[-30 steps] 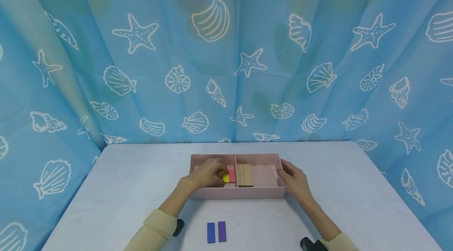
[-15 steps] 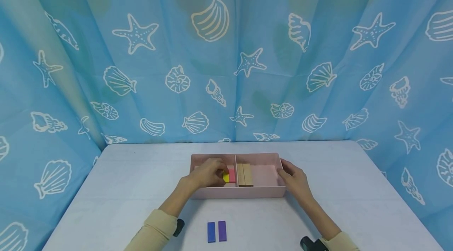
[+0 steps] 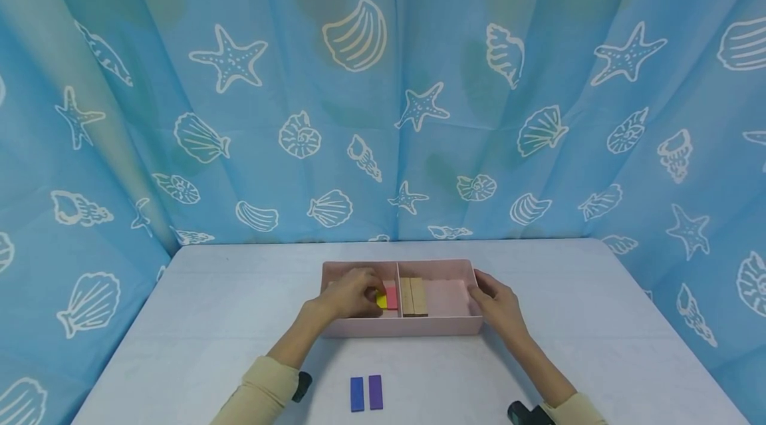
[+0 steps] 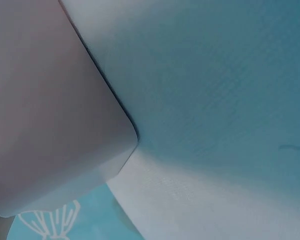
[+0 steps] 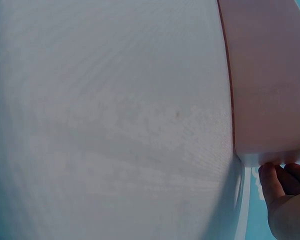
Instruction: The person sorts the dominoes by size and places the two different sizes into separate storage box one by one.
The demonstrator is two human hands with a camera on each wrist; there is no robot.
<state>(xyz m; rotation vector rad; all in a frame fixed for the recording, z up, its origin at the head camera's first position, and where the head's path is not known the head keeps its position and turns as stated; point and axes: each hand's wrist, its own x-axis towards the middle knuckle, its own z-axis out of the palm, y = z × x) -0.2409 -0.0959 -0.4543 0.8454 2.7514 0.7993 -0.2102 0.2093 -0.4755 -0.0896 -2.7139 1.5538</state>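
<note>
A pink two-compartment box [image 3: 407, 326] stands on the table. My left hand [image 3: 353, 293] reaches into its left compartment, thumb and fingers pinching a yellow block [image 3: 381, 300] that is partly hidden by them. Right beside the yellow block, toward the divider, lies a pink block [image 3: 391, 298]. My right hand [image 3: 498, 300] grips the right end wall of the box, its thumb at the rim and its fingers along the outside. In the right wrist view, fingertips [image 5: 271, 182] touch that outer wall. The left wrist view shows the box's outside but not the left hand.
Two wooden blocks [image 3: 414, 296] lie side by side against the divider in the right compartment. A blue block [image 3: 357, 394] and a purple block [image 3: 376, 392] lie on the white table [image 3: 239, 318] in front of the box. A shell-patterned curtain [image 3: 383, 106] hangs behind.
</note>
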